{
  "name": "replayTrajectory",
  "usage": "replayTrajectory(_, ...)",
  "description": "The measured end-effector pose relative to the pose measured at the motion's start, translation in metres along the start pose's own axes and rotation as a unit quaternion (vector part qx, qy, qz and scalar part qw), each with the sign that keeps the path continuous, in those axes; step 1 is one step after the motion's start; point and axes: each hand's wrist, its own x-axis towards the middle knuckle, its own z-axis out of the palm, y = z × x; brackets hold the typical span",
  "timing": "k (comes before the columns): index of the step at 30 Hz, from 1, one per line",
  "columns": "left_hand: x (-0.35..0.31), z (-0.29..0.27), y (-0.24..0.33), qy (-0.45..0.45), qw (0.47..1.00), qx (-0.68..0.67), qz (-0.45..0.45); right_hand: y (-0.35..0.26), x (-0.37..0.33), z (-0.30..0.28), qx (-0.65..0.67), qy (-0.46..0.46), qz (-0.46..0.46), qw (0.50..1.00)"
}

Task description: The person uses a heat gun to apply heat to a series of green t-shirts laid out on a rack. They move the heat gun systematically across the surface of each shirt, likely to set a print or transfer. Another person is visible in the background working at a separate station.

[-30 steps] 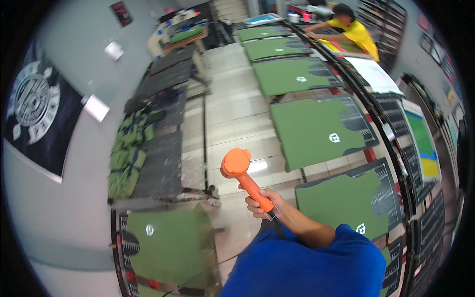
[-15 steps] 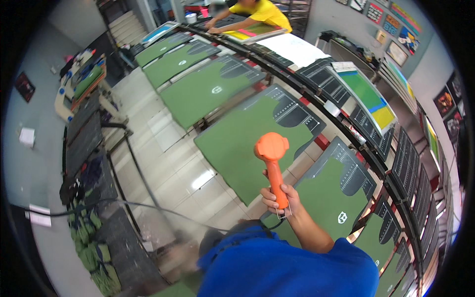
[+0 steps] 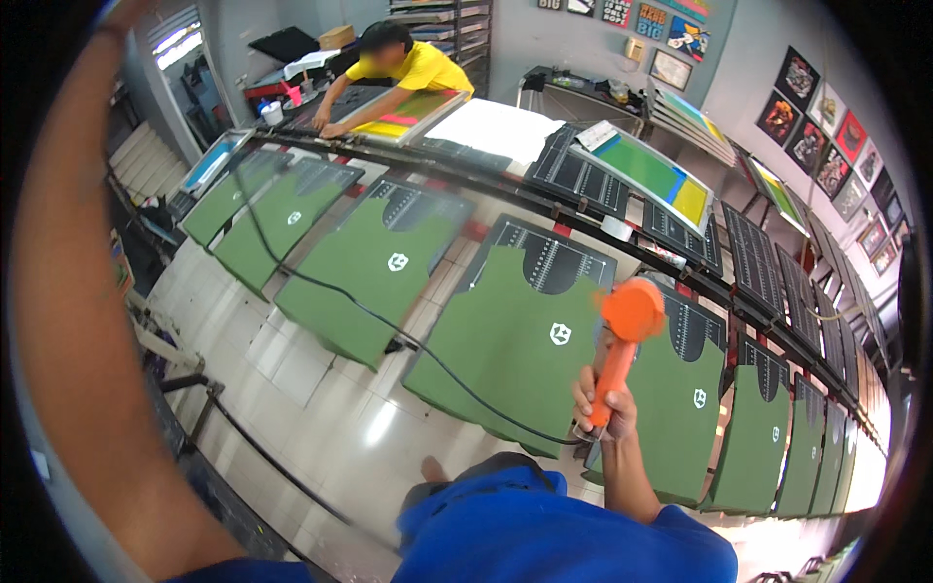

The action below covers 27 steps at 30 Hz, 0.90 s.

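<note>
- Right hand at 5 o'clock, fist wrapped fully round the handle of an orange heat gun, nozzle end up.
- Heat gun sits over the gap between two green shirts on platens; the nearer green shirt at its 9 o'clock carries a small white shield print.
- Black power cord runs from the gun's base off toward 10 o'clock across the shirts.
- Left hand: only the raised forearm shows along the 9 o'clock edge; grip cannot be told.
- Another person in a yellow shirt leans over a printing screen on the counter at 12 o'clock.
</note>
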Motion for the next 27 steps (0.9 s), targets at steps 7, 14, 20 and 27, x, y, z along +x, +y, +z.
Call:
replayTrajectory(7, 0.055, 0.110, -0.029, -0.017, 0.986, 0.003, 0.168, -0.009, -0.020, 0.039, -0.215, 0.114, -0.134, 0.961)
replayTrajectory(14, 0.057, 0.209, 0.028, 0.039, 0.958, -0.264, 0.109, -0.058, -0.009, 0.041, -0.342, 0.179, -0.285, 0.877)
replayTrajectory(20, 0.098, 0.280, 0.051, 0.025, 0.952, -0.234, 0.195, -0.085, 0.048, 0.027, -0.389, 0.207, -0.332, 0.834)
replayTrajectory(27, 0.142, 0.395, 0.081, 0.054, 0.933, -0.235, 0.268, -0.181, 0.172, 0.014, -0.518, 0.196, -0.361, 0.750)
